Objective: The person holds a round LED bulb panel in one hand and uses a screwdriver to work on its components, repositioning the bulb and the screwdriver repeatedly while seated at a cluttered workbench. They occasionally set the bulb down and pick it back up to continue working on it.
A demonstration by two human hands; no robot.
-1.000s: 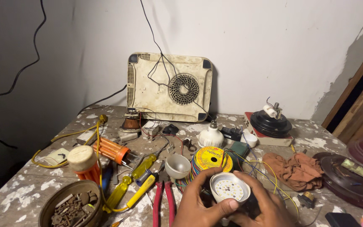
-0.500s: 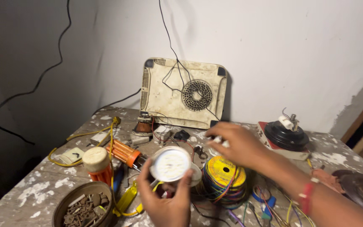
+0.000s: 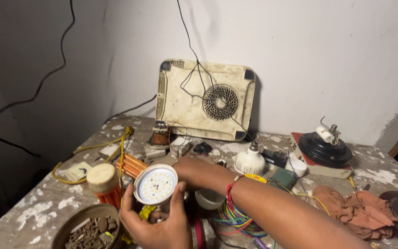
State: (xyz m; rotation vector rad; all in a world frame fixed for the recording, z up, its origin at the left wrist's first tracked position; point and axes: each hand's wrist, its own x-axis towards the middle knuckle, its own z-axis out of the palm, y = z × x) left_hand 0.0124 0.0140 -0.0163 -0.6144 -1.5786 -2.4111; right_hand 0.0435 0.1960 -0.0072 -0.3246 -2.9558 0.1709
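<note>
**A:** Surface and room, please.

**B:** I log a worn table (image 3: 38, 210), grey with white flaking patches, pushed into the corner of a pale plastered wall (image 3: 328, 50). Black cables hang down it. A cream appliance base (image 3: 206, 99) with a round vent leans upright against the wall.

**A:** Hands?

**B:** Left hand (image 3: 160, 226) is wrapped around a round lamp head (image 3: 155, 184), LED face up, above the table's near edge. Right hand (image 3: 187, 168) reaches across behind it; the lamp head hides its fingers, so I cannot tell its grip.

**A:** Nearby?

**B:** Orange jar (image 3: 103, 183) just left of the lamp head, bowl of scraps (image 3: 88, 228) below it, wire spool (image 3: 236, 214) under the right forearm, rust cloth (image 3: 358, 207) far right.
</note>
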